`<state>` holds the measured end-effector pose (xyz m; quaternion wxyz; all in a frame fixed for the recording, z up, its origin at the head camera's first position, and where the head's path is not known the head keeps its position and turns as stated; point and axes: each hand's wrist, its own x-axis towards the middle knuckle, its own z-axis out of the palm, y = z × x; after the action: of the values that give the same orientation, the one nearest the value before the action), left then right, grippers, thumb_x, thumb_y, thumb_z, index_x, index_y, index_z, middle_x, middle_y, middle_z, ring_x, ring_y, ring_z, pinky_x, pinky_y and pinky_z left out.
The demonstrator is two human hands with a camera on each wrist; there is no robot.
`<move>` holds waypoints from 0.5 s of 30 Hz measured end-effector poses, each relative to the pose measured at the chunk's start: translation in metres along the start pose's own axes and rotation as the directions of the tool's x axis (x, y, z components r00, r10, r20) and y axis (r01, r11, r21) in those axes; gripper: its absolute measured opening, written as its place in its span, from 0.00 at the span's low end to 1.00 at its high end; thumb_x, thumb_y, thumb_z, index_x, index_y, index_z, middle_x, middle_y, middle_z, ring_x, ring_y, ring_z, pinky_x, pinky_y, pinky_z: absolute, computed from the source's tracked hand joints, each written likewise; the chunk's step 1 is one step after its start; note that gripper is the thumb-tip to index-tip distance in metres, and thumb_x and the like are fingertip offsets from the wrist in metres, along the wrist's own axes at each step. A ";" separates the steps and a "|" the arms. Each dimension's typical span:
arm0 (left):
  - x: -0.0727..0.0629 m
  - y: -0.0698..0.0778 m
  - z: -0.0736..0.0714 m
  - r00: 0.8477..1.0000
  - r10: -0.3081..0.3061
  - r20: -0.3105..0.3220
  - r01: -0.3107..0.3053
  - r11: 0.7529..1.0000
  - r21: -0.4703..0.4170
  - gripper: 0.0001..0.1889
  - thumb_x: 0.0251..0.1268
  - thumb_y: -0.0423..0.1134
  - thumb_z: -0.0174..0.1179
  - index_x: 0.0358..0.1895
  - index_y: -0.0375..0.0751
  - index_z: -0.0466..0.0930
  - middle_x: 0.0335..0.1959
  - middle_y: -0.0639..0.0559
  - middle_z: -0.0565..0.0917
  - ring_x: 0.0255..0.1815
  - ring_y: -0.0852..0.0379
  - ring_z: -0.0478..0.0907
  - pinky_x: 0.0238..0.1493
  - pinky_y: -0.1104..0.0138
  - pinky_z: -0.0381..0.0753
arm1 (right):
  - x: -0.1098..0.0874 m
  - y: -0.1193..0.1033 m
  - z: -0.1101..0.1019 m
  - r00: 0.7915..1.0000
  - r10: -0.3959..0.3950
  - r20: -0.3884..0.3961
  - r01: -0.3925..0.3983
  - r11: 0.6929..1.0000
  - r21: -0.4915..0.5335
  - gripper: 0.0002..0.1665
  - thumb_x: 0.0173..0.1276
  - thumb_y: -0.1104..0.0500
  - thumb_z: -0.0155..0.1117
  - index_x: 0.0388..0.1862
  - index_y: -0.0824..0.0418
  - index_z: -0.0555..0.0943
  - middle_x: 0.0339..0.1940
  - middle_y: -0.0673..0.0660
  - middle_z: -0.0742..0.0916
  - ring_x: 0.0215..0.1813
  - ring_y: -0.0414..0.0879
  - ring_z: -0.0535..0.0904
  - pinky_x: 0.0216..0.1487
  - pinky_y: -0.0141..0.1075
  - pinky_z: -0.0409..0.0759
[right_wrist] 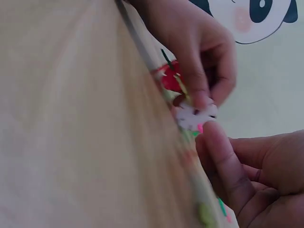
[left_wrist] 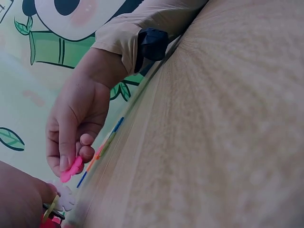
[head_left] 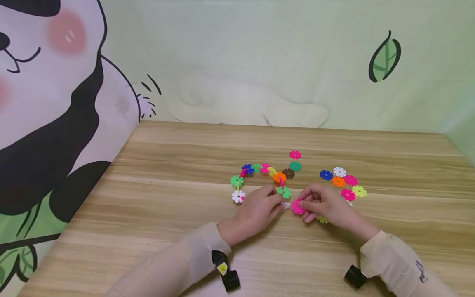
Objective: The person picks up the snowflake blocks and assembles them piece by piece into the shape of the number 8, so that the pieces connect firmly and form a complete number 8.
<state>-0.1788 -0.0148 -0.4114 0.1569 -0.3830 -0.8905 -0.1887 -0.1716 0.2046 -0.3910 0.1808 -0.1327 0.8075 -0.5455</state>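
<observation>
A curved chain of notched plastic snowflake discs (head_left: 257,168) in several colours lies on the table. At its near right end, my left hand (head_left: 256,208) pinches a white snowflake disc (right_wrist: 190,118), just below a green disc (head_left: 283,192). Between thumb and fingers, my right hand (head_left: 326,206) holds a pink snowflake disc (head_left: 298,207), its edge toward the white one. Whether the two discs touch is hard to tell. The left wrist view shows the pink disc (left_wrist: 71,169) in the right fingertips, close to the white disc (left_wrist: 64,198).
Loose discs lie right of the chain: a pink disc (head_left: 295,154), a teal disc (head_left: 295,166) and a brown disc (head_left: 288,173). Farther right is a group with a blue disc (head_left: 326,175) and several others. A yellow disc (head_left: 323,220) is partly under my right hand.
</observation>
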 end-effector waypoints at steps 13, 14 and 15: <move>-0.002 0.000 0.000 1.000 0.014 -0.021 -0.016 0.995 -0.098 0.05 0.65 0.39 0.62 0.38 0.45 0.86 0.34 0.53 0.78 0.34 0.60 0.78 0.36 0.74 0.76 | 0.003 0.004 0.014 0.996 -0.009 -0.093 0.013 0.999 0.038 0.11 0.68 0.67 0.59 0.43 0.77 0.75 0.26 0.57 0.85 0.23 0.40 0.80 0.28 0.33 0.83; -0.002 0.001 0.000 0.999 0.013 -0.031 -0.017 0.994 -0.105 0.05 0.65 0.38 0.62 0.38 0.45 0.86 0.34 0.53 0.78 0.34 0.60 0.78 0.36 0.74 0.76 | 0.003 0.004 0.016 0.995 -0.009 -0.103 0.014 0.999 0.047 0.11 0.68 0.67 0.59 0.43 0.77 0.75 0.26 0.56 0.85 0.23 0.40 0.80 0.28 0.33 0.82; -0.002 0.001 0.000 0.999 0.011 -0.038 -0.016 0.994 -0.110 0.05 0.64 0.38 0.62 0.38 0.45 0.86 0.33 0.53 0.78 0.34 0.60 0.78 0.36 0.74 0.76 | 0.003 0.004 0.017 0.994 -0.008 -0.112 0.014 0.998 0.056 0.11 0.68 0.67 0.59 0.43 0.78 0.75 0.25 0.55 0.85 0.23 0.39 0.79 0.28 0.32 0.82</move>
<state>-0.1767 -0.0155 -0.4123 0.1535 -0.3935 -0.8730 -0.2438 -0.1672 0.1911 -0.4013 0.1359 -0.1013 0.7997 -0.5760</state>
